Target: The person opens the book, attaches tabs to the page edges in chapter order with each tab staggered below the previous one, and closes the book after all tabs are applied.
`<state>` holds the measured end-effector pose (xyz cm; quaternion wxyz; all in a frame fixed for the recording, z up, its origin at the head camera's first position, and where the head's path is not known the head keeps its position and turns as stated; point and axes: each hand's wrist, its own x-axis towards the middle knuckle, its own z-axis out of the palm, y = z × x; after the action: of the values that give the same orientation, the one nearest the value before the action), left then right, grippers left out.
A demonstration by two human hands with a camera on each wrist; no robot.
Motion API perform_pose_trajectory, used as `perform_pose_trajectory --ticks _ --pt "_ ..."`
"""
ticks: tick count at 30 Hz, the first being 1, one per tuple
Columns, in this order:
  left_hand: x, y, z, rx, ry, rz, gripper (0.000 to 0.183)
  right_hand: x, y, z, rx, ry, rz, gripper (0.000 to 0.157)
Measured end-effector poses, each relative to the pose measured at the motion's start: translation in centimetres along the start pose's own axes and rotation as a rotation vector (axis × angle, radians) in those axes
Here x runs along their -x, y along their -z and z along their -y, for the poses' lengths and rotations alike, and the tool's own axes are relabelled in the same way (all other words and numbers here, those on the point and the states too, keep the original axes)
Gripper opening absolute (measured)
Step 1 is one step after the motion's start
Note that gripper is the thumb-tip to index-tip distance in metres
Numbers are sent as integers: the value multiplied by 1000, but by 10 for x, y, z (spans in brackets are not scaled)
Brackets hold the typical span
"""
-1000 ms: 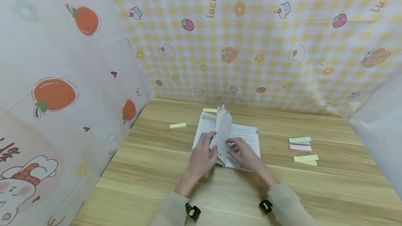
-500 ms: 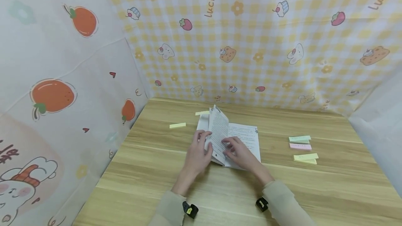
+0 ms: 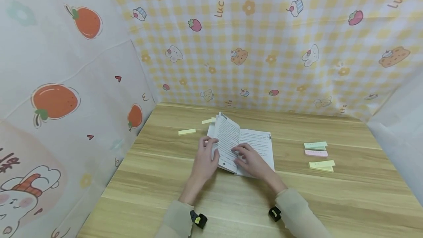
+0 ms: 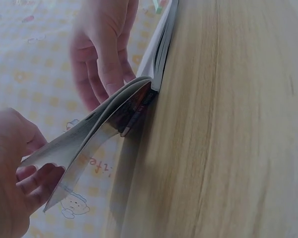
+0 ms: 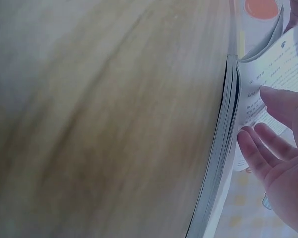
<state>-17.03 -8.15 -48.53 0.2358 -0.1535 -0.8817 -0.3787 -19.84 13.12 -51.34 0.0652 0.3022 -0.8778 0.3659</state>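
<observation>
An open book (image 3: 228, 140) lies on the table, its left pages and cover raised at a slant. My left hand (image 3: 204, 161) pinches the outer edge of these raised pages (image 4: 84, 134), thumb on one side and fingers on the other in the left wrist view. Over the middle of the book, my right hand (image 3: 251, 161) has its fingers loosely bent near the page surface. In the right wrist view the right hand (image 5: 285, 166) lies beside the printed page, gripping nothing. A yellow sticky strip (image 3: 208, 121) juts out past the book's upper left edge.
Left of the book lies another yellow strip (image 3: 187, 132). To the right, green tabs (image 3: 315, 145), a pink tab (image 3: 316, 153) and yellow tabs (image 3: 321, 165) lie on the wooden table (image 3: 350, 194). Patterned cloth (image 3: 264, 47) hangs behind.
My left hand has moved left, tilting the raised pages further over to the left. The yellow strip at the book's top has shifted left with them. The right hand moved slightly left.
</observation>
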Motion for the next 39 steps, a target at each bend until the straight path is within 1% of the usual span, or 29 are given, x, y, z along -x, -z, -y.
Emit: perform_pose_trajectory --ticks 7,11,17,20,24,28,32,35,39 --pt "1 -2 4 -79 35 15 29 -1 -2 -3 11 43 -4 32" --pt "1 -2 7 -85 59 31 29 -2 -2 -4 29 69 1 31" --pt "1 -4 13 -81 94 76 27 -2 6 -8 32 53 2 28" --pt "1 -5 15 -97 90 82 25 -2 11 -9 20 46 6 27" --pt "1 -6 17 -142 69 91 24 -2 14 -10 13 31 22 29" --pt "0 -7 19 -175 62 127 24 -3 13 -11 27 26 41 30" --pt "-2 -9 20 -184 55 167 24 -5 11 -10 59 27 68 29" --pt "-5 -10 20 -200 29 211 25 -6 10 -9 96 31 88 28" --pt "-9 -13 20 -231 -3 302 31 -6 6 -9 135 55 98 26"
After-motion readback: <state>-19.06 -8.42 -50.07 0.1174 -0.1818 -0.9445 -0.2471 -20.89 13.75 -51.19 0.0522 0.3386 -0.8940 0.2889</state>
